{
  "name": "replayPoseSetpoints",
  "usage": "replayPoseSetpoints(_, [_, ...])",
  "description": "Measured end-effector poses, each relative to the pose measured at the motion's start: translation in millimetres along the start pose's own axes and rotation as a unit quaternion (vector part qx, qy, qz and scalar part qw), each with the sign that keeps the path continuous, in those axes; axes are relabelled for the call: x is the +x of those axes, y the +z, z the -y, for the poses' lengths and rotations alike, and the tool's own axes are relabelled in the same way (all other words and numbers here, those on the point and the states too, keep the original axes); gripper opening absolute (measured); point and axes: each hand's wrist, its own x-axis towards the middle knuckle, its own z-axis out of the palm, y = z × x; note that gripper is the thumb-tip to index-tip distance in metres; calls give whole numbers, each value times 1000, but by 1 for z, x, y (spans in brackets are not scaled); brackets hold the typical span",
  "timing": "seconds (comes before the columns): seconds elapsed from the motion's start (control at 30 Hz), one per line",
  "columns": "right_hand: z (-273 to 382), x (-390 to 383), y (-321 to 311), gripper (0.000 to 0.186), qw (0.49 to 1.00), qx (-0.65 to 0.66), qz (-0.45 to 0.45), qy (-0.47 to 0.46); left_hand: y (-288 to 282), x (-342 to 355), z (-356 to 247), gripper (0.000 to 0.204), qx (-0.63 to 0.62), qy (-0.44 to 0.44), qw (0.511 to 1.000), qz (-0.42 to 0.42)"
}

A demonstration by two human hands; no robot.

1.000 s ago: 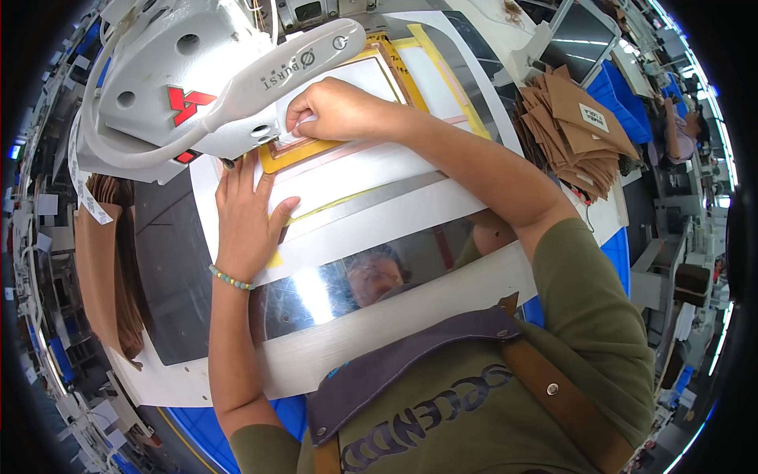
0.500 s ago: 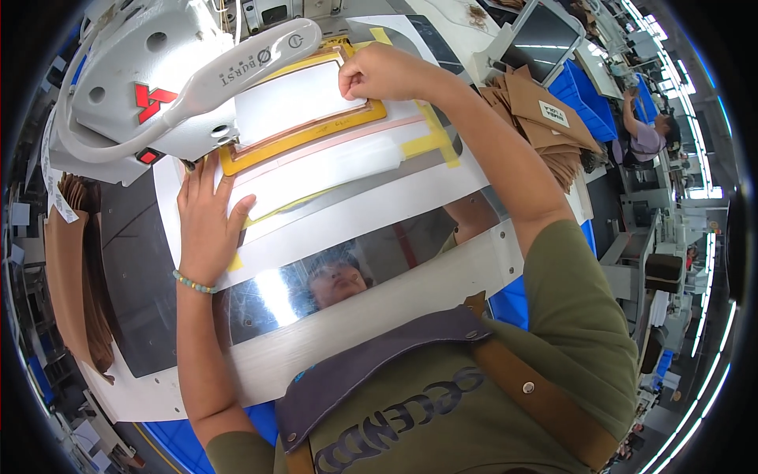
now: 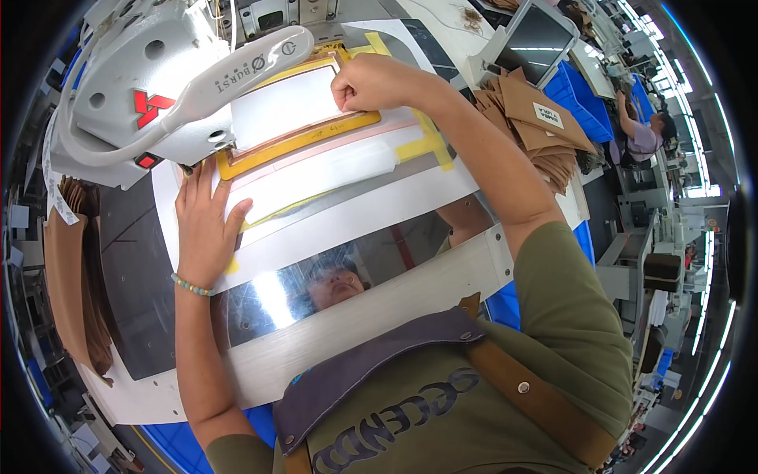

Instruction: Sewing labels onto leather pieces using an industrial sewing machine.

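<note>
My left hand [image 3: 207, 231] lies flat on a large white sheet [image 3: 347, 207], fingers spread. Its fingertips reach the left end of a yellow rectangular frame [image 3: 304, 139], beside a white machine head [image 3: 130, 91]. Inside the frame is a smooth white panel [image 3: 276, 104] with a thin brown border. At the frame's right end my right hand [image 3: 371, 84] is closed, knuckles up, resting on the panel's edge. What its curled fingers hold, if anything, is hidden. A white strip [image 3: 339, 170] and yellow tape [image 3: 418, 147] lie in front of the frame.
A grey-white lamp arm [image 3: 237, 79] hangs over the frame's left part. Shiny metal plate [image 3: 379, 253] covers the near table. Brown flat pieces stand in a stack [image 3: 71, 276] at left; more brown pieces [image 3: 545, 118], a monitor [image 3: 541, 41] and a blue bin [image 3: 578, 99] are at right.
The whole view has shifted slightly. Both hands keep about the same places on the sheet and frame, and the right hand stays closed.
</note>
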Motion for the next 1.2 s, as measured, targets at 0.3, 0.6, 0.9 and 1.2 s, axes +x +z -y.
replayPoseSetpoints(0.3, [17,10,-16,11,995,-85,10,-45,3,-2,2,61,4,5,1000,-15])
replayPoseSetpoints(0.6, [10,1,8,11,967,-235,27,-92,3,-2,3,61,25,8,1000,2])
replayPoseSetpoints(0.9, [13,21,-4,14,987,-153,3,-52,2,-1,3,60,20,2,1000,8])
replayPoseSetpoints(1.2, [49,67,29,36,927,357,113,-12,4,1,1,62,-15,18,999,-26])
